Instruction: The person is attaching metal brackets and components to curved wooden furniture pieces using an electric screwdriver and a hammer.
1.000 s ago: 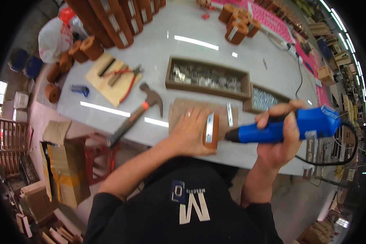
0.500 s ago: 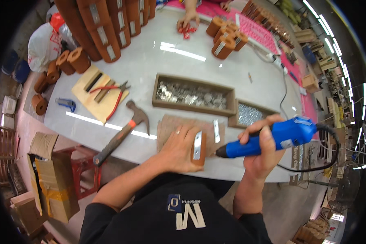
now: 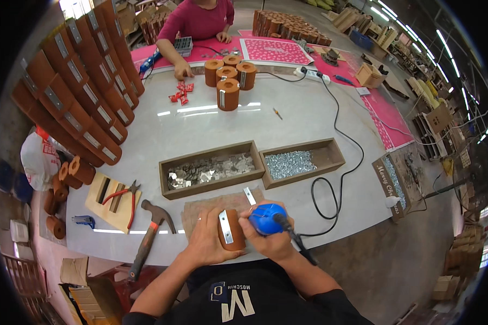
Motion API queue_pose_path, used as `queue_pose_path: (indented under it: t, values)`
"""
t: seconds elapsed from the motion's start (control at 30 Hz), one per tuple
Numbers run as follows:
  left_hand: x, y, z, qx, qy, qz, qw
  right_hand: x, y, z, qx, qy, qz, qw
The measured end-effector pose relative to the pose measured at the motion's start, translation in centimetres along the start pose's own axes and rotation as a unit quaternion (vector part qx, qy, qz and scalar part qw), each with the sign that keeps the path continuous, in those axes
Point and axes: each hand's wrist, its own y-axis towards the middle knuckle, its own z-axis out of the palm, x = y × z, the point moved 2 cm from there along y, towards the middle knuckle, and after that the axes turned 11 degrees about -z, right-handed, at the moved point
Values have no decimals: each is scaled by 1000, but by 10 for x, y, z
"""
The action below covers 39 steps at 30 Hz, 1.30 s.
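Observation:
My left hand point(image 3: 205, 238) is closed around a brown wooden block point(image 3: 236, 232) with rounded sides, steadying it near the table's front edge. A silvery metal plate point(image 3: 225, 227) with holes lies along the block's upper face. Right beside the block, my right hand point(image 3: 271, 245) grips a blue electric screwdriver point(image 3: 268, 218). Its cord end points toward me; the tip is hidden behind the tool's body and my fingers. Under the block spreads a brown cloth point(image 3: 194, 212), and a loose metal plate point(image 3: 249, 196) rests on its far edge.
Beyond the cloth stand a tray point(image 3: 217, 186) of metal plates and a tray point(image 3: 309, 174) of screws. A hammer point(image 3: 145, 246) and red-handled pliers point(image 3: 131, 208) lie left. Tall block stacks point(image 3: 81, 92) rise far left. A black cord point(image 3: 337, 127) loops right. A co-worker's hand point(image 3: 183, 70) is near red packets point(image 3: 182, 93).
My right hand has brought the screwdriver left to the block and turned it so its cord end faces me. The co-worker's hand has drawn back from the red packets. The view has shifted.

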Motion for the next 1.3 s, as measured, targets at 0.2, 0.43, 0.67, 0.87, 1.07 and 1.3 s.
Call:
queue_pose_path:
  t: [0.2, 0.43, 0.67, 0.87, 1.07, 1.3]
  values:
    - [-1, 0, -8, 4, -10, -5, 1000, 8, 13, -17, 83, -40, -52, 994]
    - [4, -2, -7, -21, -13, -1, 1000, -1, 8, -24, 18, 229, 67, 971]
    - [1, 1, -2, -11, 7, 10, 1000, -10, 12, -19, 94, 184, 82, 975]
    - [-6, 1, 0, -9, 14, 8, 1000, -21, 14, -19, 1, 202, 152, 967]
    - [1, 2, 1, 1, -6, 5, 1000, -22, 25, -25, -65, 197, 183, 961]
    - [-4, 10, 0, -33, -19, 34, 999, 9, 93, -32, -139, 333, 171, 917]
